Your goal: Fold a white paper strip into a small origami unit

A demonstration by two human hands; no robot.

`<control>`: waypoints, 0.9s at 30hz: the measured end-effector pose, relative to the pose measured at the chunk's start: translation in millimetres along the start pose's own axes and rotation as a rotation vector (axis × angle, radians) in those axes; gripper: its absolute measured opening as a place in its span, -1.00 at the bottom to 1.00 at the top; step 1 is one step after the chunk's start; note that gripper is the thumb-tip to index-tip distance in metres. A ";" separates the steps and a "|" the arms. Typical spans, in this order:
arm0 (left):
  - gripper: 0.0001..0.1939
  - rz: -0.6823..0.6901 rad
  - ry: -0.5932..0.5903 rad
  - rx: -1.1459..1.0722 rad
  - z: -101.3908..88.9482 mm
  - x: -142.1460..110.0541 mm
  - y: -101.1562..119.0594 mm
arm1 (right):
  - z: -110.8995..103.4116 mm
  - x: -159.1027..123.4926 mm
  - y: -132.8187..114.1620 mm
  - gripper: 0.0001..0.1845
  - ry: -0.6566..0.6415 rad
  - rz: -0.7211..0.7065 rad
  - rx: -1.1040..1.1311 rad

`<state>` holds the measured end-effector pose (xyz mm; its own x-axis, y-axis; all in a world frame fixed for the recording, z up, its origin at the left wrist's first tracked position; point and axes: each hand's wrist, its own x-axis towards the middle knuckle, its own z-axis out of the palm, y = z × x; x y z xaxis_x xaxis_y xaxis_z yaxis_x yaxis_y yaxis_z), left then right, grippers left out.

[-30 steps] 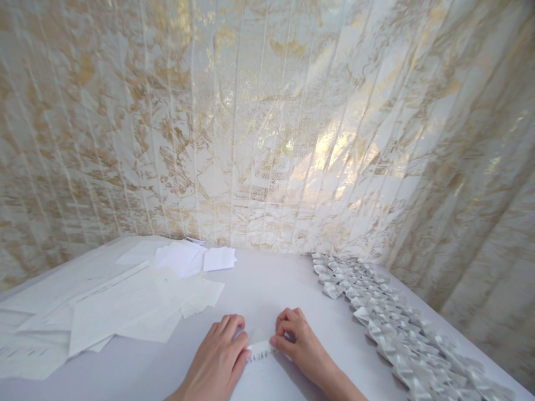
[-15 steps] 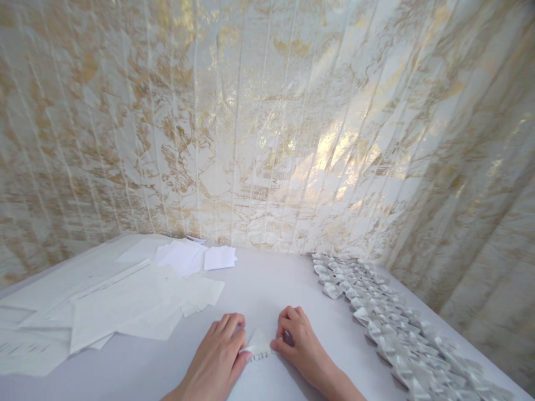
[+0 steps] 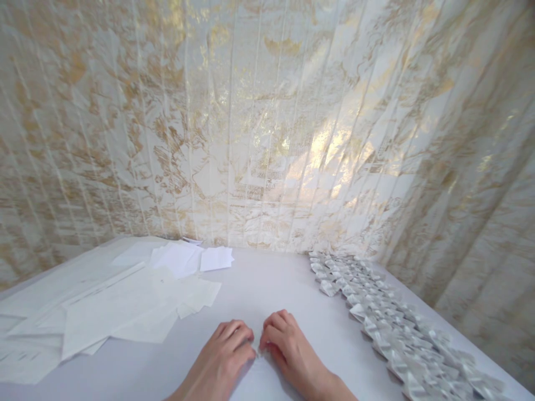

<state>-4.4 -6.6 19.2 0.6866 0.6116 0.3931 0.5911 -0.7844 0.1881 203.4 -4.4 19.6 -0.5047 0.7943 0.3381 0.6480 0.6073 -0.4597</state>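
Observation:
My left hand (image 3: 221,356) and my right hand (image 3: 288,348) lie side by side on the white table (image 3: 271,284), close to its near edge. Their fingertips meet in the middle and press down on a small folded piece of white paper. The fingers cover nearly all of that piece; only a white strip of paper (image 3: 258,381) shows between my wrists. Both hands are curled, knuckles up.
Loose white paper sheets (image 3: 121,306) lie spread over the table's left half, with smaller squares (image 3: 216,258) at the back. A long band of several folded silvery-white paper pieces (image 3: 388,323) runs along the right edge. A cream and gold curtain (image 3: 267,139) hangs behind and to the right.
My hands have slid together until the fingertips touch. The small folded paper, which stood up as a point between them, is now pressed flat and hidden under the fingers.

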 end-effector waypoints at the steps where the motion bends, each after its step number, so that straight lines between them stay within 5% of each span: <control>1: -0.85 -0.001 0.008 0.017 0.3 0.6 0.0 | 2.4 0.0 0.5 -0.55 -0.008 -0.027 -0.004; 15: -0.87 0.021 -0.004 0.285 19.2 -7.5 1.1 | -3.8 -1.9 -2.0 -0.56 -0.065 -0.152 -0.100; 27: -0.73 -0.085 -0.108 0.338 -0.6 -8.4 2.2 | -7.3 -1.4 12.6 -0.62 0.014 -0.123 -0.018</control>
<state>-9.1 -13.5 16.9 0.6591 0.6946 0.2883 0.7420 -0.6631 -0.0988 216.4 2.3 19.3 -0.5731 0.7141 0.4020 0.5920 0.6999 -0.3995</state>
